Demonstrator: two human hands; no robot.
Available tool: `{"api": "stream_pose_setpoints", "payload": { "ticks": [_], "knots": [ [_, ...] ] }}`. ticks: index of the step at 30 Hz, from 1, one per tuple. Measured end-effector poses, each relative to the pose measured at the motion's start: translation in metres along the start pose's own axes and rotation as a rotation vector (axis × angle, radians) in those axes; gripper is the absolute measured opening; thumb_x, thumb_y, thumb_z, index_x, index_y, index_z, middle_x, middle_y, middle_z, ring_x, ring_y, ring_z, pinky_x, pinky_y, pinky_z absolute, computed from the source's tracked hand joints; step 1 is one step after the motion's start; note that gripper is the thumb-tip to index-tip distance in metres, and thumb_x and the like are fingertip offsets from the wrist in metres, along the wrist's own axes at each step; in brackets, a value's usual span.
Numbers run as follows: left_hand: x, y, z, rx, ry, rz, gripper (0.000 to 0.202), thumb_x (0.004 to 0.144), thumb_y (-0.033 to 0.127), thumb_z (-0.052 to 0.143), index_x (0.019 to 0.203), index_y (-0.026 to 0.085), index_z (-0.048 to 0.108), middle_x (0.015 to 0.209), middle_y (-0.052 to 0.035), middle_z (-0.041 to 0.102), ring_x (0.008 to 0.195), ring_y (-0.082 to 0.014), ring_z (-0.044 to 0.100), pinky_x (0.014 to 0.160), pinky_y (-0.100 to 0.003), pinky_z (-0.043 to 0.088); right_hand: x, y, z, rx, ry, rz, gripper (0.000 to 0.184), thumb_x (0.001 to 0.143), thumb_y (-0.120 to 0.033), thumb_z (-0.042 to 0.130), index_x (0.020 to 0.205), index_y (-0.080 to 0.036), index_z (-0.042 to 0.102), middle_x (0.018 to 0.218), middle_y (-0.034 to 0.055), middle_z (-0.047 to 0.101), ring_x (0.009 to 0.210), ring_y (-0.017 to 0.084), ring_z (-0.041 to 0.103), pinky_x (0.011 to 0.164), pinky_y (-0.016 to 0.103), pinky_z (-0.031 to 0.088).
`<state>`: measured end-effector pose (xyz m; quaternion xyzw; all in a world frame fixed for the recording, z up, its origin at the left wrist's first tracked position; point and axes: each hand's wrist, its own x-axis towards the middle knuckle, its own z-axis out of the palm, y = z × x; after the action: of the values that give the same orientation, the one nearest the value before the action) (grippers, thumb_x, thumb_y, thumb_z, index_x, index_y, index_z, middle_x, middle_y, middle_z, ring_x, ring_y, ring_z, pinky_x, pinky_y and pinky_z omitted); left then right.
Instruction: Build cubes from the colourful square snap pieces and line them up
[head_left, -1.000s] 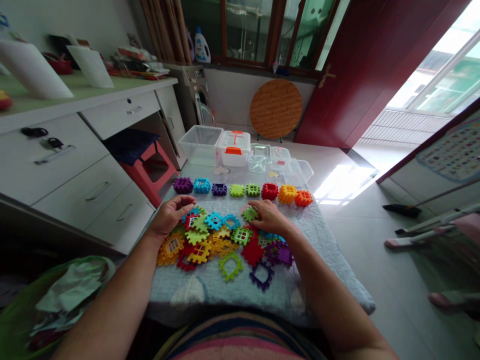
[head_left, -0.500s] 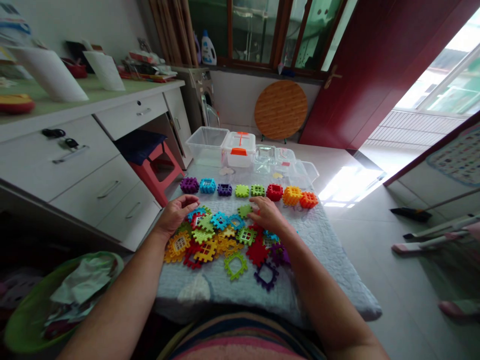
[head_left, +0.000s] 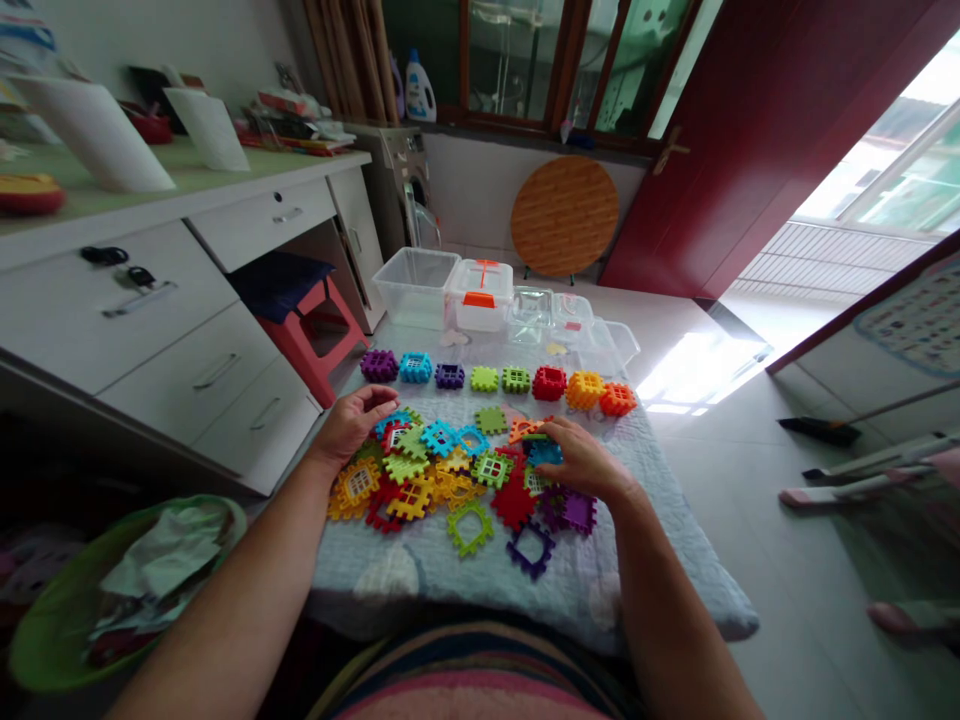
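Note:
A heap of flat, toothed plastic tiles (head_left: 450, 475) in several colours lies on a pale blue quilted cloth (head_left: 660, 520). My left hand (head_left: 352, 420) rests at the heap's left edge, fingers curled loosely over the tiles, holding nothing that I can see. My right hand (head_left: 581, 460) lies on the heap's right side, its fingers closed on a blue tile (head_left: 544, 452), with an orange tile (head_left: 525, 428) just beyond the fingertips. A green tile (head_left: 491, 419) lies alone by the heap's far edge. Behind the heap runs a row of assembled cubes (head_left: 499, 381), purple through orange.
Clear plastic boxes (head_left: 416, 285), one with an orange latch (head_left: 480, 295), stand at the cloth's far edge. White drawers (head_left: 187, 330) and a red stool (head_left: 315, 335) are to the left, a green basin (head_left: 112, 590) at lower left. A round wooden board (head_left: 565, 215) leans on the far wall.
My right hand let go of the green tile, drew back to the right and now grips a blue tile. My left hand has hardly moved.

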<state>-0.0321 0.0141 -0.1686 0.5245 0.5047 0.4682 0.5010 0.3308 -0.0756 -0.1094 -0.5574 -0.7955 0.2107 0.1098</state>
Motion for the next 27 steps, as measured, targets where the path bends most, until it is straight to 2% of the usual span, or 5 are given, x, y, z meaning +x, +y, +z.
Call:
{"api": "stream_pose_setpoints", "payload": {
  "ticks": [7, 11, 16, 22, 27],
  "knots": [
    [0.000, 0.000, 0.000, 0.024, -0.004, -0.008, 0.045, 0.065, 0.046, 0.080, 0.096, 0.016, 0.067, 0.089, -0.0034, 0.070, 0.081, -0.0181, 0.064, 0.075, -0.029, 0.051, 0.007, 0.009, -0.006, 0.051, -0.011, -0.034, 0.025, 0.081, -0.027, 0.067, 0.106, -0.020, 0.067, 0.100, 0.0065, 0.068, 0.091, 0.020, 0.063, 0.083, 0.033, 0.047],
    [0.000, 0.000, -0.001, 0.028, -0.012, -0.015, 0.045, 0.065, 0.045, 0.081, 0.096, 0.017, 0.067, 0.089, -0.0034, 0.070, 0.081, -0.0187, 0.064, 0.076, -0.029, 0.051, 0.011, 0.010, -0.006, 0.002, -0.061, -0.064, 0.031, 0.075, -0.018, 0.070, 0.105, -0.021, 0.069, 0.104, 0.0069, 0.068, 0.094, 0.021, 0.062, 0.085, 0.033, 0.047],
    [0.000, 0.000, -0.002, 0.040, -0.017, 0.006, 0.044, 0.065, 0.045, 0.080, 0.096, 0.017, 0.067, 0.090, -0.0037, 0.070, 0.082, -0.0187, 0.064, 0.075, -0.029, 0.051, 0.018, 0.007, -0.013, 0.023, -0.022, -0.039, 0.018, 0.083, -0.010, 0.053, 0.085, -0.018, 0.070, 0.087, 0.0055, 0.071, 0.082, 0.018, 0.063, 0.076, 0.029, 0.045],
    [0.000, 0.001, -0.001, 0.038, -0.013, 0.005, 0.044, 0.064, 0.045, 0.081, 0.095, 0.017, 0.068, 0.088, -0.0033, 0.070, 0.079, -0.0184, 0.064, 0.073, -0.029, 0.051, 0.033, 0.014, -0.007, 0.142, 0.095, 0.097, 0.029, 0.085, -0.017, 0.055, 0.113, -0.018, 0.064, 0.083, 0.0023, 0.068, 0.072, 0.015, 0.060, 0.067, 0.025, 0.044],
    [-0.002, 0.003, 0.000, 0.037, -0.010, -0.003, 0.044, 0.064, 0.046, 0.081, 0.095, 0.017, 0.068, 0.088, -0.0032, 0.070, 0.079, -0.0184, 0.063, 0.074, -0.029, 0.051, 0.040, 0.017, 0.003, -0.072, 0.121, 0.097, 0.025, 0.083, -0.025, 0.062, 0.106, -0.015, 0.066, 0.101, 0.0092, 0.061, 0.093, 0.020, 0.058, 0.084, 0.029, 0.044]
  ]
}}
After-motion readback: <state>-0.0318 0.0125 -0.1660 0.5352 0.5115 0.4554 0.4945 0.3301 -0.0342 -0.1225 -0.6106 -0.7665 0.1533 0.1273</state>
